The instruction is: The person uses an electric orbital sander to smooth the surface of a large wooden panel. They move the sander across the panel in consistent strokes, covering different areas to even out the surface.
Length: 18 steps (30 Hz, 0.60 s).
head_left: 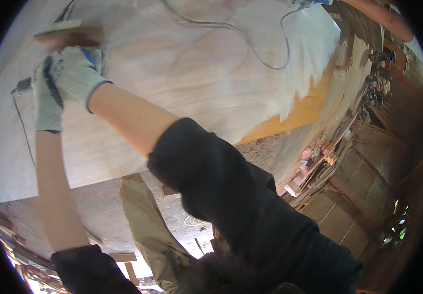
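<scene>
Both my hands wear whitish knit gloves with dark blue marks and are closed together on a corded power sander (24, 86), mostly hidden beneath them. My left hand (48, 100) grips nearer the grey end, where a thin cord drops away. Over the front part, by a blue patch, lies my right hand (76, 73). The sander rests at the left of a large wooden slab (172, 93), pale over most of its face. An orange-brown coated strip (299, 110) shows along its right edge. Just beyond my hands is a blurred, flat brown block (69, 35) with a pale edge.
A grey cable (216, 24) loops over the slab's far side. At the top right, another person's arm (380, 17) reaches in toward a tool. Scrap wood (314, 166) and clutter lie along the right. Below the slab's near edge are dusty ground and a trousered leg (145, 215).
</scene>
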Motion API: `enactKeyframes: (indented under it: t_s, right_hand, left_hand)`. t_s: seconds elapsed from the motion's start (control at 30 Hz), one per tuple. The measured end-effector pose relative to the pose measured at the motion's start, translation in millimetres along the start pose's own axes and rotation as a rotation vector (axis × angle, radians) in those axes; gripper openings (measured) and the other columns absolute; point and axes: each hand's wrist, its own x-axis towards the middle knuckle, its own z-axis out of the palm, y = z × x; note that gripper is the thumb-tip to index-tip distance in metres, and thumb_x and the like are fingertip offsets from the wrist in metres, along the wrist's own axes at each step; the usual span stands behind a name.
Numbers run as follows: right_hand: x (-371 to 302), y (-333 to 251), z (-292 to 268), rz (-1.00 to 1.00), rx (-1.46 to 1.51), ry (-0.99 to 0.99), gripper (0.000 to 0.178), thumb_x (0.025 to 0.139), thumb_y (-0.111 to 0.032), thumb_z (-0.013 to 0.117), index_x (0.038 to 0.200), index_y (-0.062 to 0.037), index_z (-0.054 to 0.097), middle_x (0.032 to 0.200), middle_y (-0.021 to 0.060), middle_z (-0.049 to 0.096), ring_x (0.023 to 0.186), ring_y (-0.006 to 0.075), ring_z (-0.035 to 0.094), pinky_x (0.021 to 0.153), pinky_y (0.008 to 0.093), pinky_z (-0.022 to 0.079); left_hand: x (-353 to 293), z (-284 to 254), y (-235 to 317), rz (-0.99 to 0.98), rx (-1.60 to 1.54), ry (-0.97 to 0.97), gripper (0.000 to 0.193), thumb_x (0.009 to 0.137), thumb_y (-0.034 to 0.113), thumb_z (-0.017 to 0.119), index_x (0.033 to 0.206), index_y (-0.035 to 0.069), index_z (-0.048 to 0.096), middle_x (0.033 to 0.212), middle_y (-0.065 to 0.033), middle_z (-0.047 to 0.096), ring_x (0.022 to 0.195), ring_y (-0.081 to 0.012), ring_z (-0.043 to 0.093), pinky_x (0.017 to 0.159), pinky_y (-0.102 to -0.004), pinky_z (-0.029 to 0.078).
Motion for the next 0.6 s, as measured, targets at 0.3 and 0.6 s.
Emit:
enactKeyframes:
  t_s: [0.3,0.6]
  right_hand:
    - [-220.5,227.5,-36.0,0.431,0.189,0.239,0.040,0.093,-0.035,0.054,0.125,-0.0118,0.058,0.121,0.0098,0.064,0.119,0.0257,0.057,0.098,0.0427,0.044]
    - [-327.1,244.9,-85.1,0.731,0.160,0.195,0.046,0.086,-0.034,0.070,0.122,-0.0098,0.056,0.118,0.0160,0.063,0.104,0.0346,0.063,0.081,0.0419,0.054]
  left_hand:
    - [-124.2,288.7,-193.8,0.292,0.585,-0.083,0.038,0.089,0.024,0.073,0.121,0.007,0.059,0.112,-0.0063,0.063,0.101,-0.0184,0.060,0.086,-0.0338,0.052]
    - [-211.6,364.3,-233.2,0.182,1.042,-0.127,0.046,0.080,0.031,0.069,0.119,0.009,0.062,0.126,-0.0271,0.055,0.122,-0.0390,0.052,0.100,-0.0422,0.046]
